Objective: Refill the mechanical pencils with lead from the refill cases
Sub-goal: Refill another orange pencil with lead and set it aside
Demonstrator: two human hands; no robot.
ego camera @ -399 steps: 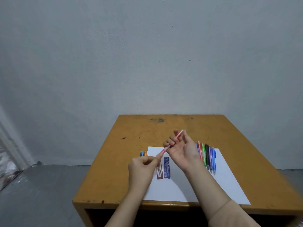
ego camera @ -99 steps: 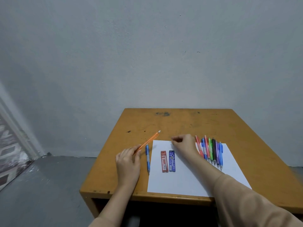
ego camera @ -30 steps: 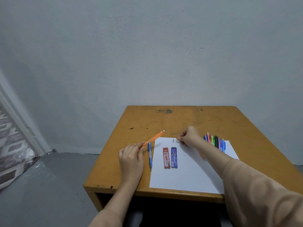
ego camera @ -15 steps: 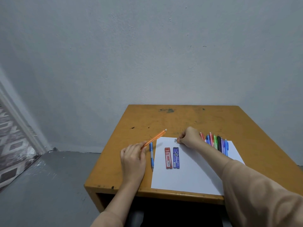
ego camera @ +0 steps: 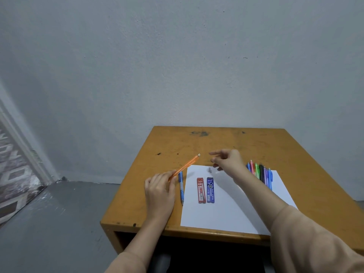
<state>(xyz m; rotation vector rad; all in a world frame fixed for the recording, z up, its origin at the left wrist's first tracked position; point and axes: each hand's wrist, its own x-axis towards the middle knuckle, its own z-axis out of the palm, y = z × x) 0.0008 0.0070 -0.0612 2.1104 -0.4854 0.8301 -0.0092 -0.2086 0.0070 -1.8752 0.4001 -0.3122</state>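
Orange mechanical pencil: light, slim, smooth plastic, liable to roll; best gripped mid-barrel. Left hand pinches its lower end, tilting it above the table. Right hand hovers, fingers loosely apart, above a small grey cap on the paper.

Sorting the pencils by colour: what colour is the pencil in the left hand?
Orange: the pencil in the left hand; head view.

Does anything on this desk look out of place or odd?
A small grey piece lies loose on the white paper beyond the refill cases, probably a pencil cap. One blue pencil lies apart from the row of pencils, along the paper's left edge.
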